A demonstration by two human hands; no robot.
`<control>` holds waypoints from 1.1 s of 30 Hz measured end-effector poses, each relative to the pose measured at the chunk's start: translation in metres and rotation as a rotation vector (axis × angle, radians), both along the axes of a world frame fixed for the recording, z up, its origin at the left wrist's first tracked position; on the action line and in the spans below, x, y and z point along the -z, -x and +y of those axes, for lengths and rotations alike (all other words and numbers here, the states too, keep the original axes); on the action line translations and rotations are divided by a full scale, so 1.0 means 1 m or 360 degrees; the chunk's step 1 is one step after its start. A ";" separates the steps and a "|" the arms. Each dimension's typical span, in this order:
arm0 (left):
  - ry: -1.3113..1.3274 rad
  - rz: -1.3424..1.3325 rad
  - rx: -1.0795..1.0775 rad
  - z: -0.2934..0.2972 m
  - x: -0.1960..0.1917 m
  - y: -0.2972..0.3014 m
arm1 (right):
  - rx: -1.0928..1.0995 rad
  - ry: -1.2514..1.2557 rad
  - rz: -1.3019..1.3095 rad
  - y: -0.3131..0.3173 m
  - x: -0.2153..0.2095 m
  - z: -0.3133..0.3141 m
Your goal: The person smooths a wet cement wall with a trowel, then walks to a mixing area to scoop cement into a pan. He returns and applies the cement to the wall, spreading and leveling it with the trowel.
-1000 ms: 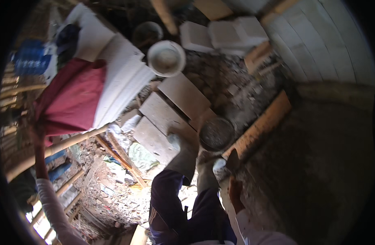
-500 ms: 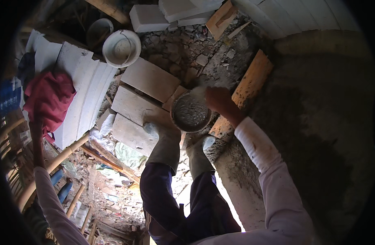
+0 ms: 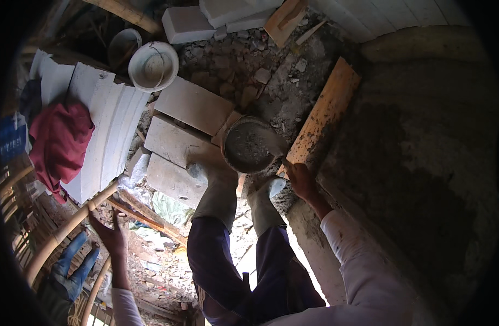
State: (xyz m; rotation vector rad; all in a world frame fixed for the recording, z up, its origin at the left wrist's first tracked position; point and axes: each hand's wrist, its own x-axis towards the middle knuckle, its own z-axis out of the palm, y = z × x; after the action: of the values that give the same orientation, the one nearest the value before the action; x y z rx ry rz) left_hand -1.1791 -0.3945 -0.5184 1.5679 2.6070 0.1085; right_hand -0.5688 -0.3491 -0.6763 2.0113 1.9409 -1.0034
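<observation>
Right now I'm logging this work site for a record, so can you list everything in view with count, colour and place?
Mortar pan: one, grey, round, by the boots.
Wooden plank: one, orange-brown, right of the pan.
Pale blocks: three, off-white, left of the pan.
More blocks: several, white, top edge.
White bucket: one, upper left.
Dark bucket: one, behind the white one.
Corrugated sheet: one, white, left.
Red cloth: one, on the sheet's left side.
Bamboo pole: one, tan, lower left.
Rubble: grey-brown, centre top.
Boots: two, grey-green.
Left hand: near the bamboo pole.
Right hand: at the plank's lower end.
</observation>
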 end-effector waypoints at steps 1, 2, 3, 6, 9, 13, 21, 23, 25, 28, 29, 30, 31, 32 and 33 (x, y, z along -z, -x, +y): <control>0.0224 -0.0305 0.0104 -0.036 0.002 -0.046 | 0.0087 -0.0165 0.0089 0.002 0.004 -0.021; 0.0455 -0.0670 0.0036 -0.066 0.007 -0.085 | 0.0291 -0.0162 0.0130 0.005 0.010 -0.036; 0.0612 -0.0985 -0.0030 -0.097 0.008 -0.122 | 0.0299 -0.0287 0.0174 0.006 0.015 -0.044; 0.1035 -0.1234 0.0178 -0.145 0.022 -0.189 | 0.0496 -0.0484 0.0124 0.008 0.027 -0.037; 0.0759 -0.1164 -0.0020 -0.152 0.031 -0.218 | 0.0511 -0.0705 0.0069 0.004 0.041 0.010; 0.0788 -0.0913 0.0119 -0.135 0.029 -0.227 | 0.0140 -0.0651 0.0044 0.001 0.058 0.072; 0.0878 -0.0772 0.0022 -0.085 0.034 -0.248 | -0.0152 -0.0450 0.0246 -0.026 -0.003 0.051; 0.1040 -0.0781 -0.0040 -0.072 0.043 -0.247 | -0.0193 -0.0290 0.0137 -0.033 -0.021 0.037; 0.1114 -0.0747 -0.0061 -0.064 0.047 -0.243 | -0.0316 -0.0055 -0.0015 -0.033 -0.026 0.021; 0.1065 -0.0707 -0.0042 -0.059 0.048 -0.236 | -0.0237 0.0048 -0.0030 -0.026 -0.008 -0.013; 0.1031 -0.0744 -0.0055 -0.058 0.047 -0.235 | -0.0207 0.0060 -0.0072 -0.025 0.003 -0.026; 0.0964 -0.0773 -0.0067 -0.057 0.046 -0.233 | -0.0177 0.0075 -0.0115 -0.025 0.014 -0.041; 0.1024 -0.0762 -0.0078 -0.056 0.046 -0.232 | 0.0076 0.0208 -0.0141 -0.022 0.032 -0.051; 0.1052 -0.0746 -0.0089 -0.055 0.046 -0.231 | 0.0138 0.0130 -0.0076 -0.022 0.042 -0.064; 0.1076 -0.0753 -0.0089 -0.054 0.046 -0.231 | 0.0206 0.0105 -0.0041 -0.022 0.050 -0.075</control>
State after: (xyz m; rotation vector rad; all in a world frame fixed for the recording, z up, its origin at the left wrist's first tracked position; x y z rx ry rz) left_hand -0.9485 -0.4488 -0.5642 1.0673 2.0092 -0.3241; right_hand -0.5464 -0.4243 -0.7261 2.1248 1.7603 -1.0504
